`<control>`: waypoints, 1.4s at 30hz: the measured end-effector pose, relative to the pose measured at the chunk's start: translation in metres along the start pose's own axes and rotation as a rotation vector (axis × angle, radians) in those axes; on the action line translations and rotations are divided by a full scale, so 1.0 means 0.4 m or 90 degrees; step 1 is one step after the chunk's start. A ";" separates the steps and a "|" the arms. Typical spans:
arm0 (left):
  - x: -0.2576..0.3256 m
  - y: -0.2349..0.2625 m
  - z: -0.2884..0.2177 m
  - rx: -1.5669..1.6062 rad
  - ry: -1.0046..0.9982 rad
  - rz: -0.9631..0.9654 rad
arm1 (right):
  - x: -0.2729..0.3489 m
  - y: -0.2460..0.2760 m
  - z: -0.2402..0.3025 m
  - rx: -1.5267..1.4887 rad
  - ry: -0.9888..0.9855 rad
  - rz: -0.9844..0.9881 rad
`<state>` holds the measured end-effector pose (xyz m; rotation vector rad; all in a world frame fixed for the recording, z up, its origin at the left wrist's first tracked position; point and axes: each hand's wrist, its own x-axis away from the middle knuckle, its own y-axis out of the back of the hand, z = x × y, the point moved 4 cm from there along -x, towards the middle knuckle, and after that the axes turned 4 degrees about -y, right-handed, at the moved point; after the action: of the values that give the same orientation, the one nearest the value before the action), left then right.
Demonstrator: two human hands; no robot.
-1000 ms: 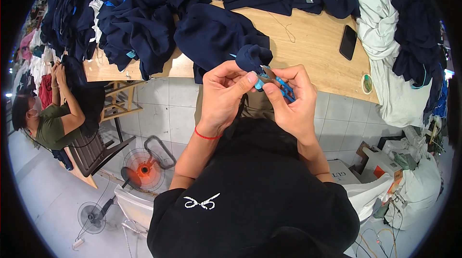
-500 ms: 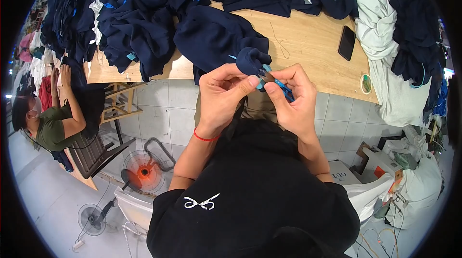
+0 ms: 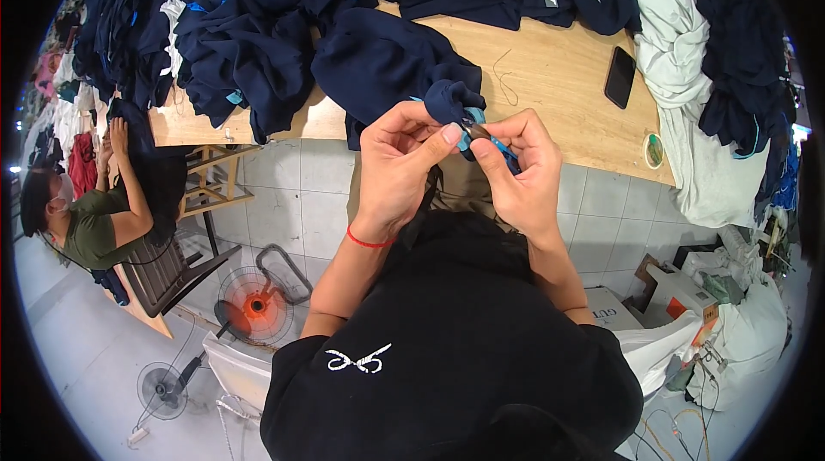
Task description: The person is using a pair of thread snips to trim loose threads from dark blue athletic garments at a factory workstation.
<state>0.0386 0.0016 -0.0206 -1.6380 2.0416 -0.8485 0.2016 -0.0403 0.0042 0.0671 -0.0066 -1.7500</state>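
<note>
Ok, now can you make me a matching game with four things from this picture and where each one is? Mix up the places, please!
Things:
1. Black rectangular phone
2. Thin red cord bracelet
3. Small blue-handled metal snips
4. Bunched navy-blue cloth

Places:
A. In the right hand
B. Pinched by the left hand
C. On the pale wooden table
D. Around the left wrist

Right pairs: 1-C, 2-D, 3-A, 4-B

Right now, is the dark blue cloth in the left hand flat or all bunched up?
Bunched up: the dark blue cloth curls into a thick, rounded fold at the left hand.
</note>
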 end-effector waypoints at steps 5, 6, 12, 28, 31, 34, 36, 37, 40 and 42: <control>0.005 0.004 -0.003 -0.100 -0.030 0.025 | 0.000 0.001 0.000 0.018 0.026 -0.003; 0.006 0.001 -0.007 -0.100 -0.030 0.026 | 0.000 0.001 -0.002 0.018 0.026 -0.004; 0.011 -0.005 -0.010 -0.129 -0.025 0.013 | -0.006 -0.010 0.003 0.021 0.042 0.009; 0.011 0.001 0.021 -0.036 -0.026 -0.020 | 0.005 -0.010 -0.013 -0.015 0.030 0.002; 0.012 0.000 0.021 -0.032 -0.028 -0.020 | 0.006 -0.010 -0.015 -0.014 0.027 0.004; 0.013 0.000 0.021 -0.025 -0.030 -0.024 | 0.006 -0.013 -0.013 -0.024 0.029 0.005; 0.012 0.002 0.022 -0.021 -0.032 -0.026 | 0.004 -0.014 -0.013 -0.029 0.032 0.007; 0.011 0.003 0.023 -0.016 -0.032 -0.026 | 0.005 -0.014 -0.013 -0.028 0.027 0.007; 0.012 0.005 0.025 -0.014 -0.029 -0.028 | 0.008 -0.014 -0.019 -0.028 0.025 0.003; 0.013 0.004 0.025 -0.016 -0.026 -0.029 | 0.009 -0.014 -0.022 -0.030 0.028 -0.001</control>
<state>0.0425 -0.0053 -0.0289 -1.7080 2.0018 -0.8016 0.1958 -0.0427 -0.0051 0.0713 0.0658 -1.7496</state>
